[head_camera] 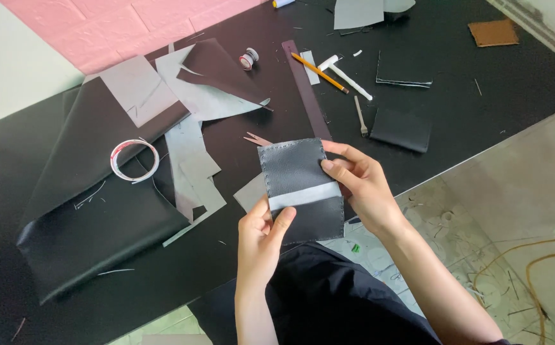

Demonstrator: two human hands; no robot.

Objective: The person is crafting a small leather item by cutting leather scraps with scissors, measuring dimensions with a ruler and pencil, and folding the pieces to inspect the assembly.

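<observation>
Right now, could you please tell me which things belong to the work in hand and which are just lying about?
In hand:
stitched dark leather piece
left hand
right hand

Lying about:
tape ring
pencil
pronged punch
dark strip
folded dark sheet
grey offcuts
brown square

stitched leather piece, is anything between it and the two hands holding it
Nothing visible. The left hand pinches the stitched leather piece at its lower left edge, and the right hand grips its right edge directly. Both hold it above the black table.
</observation>
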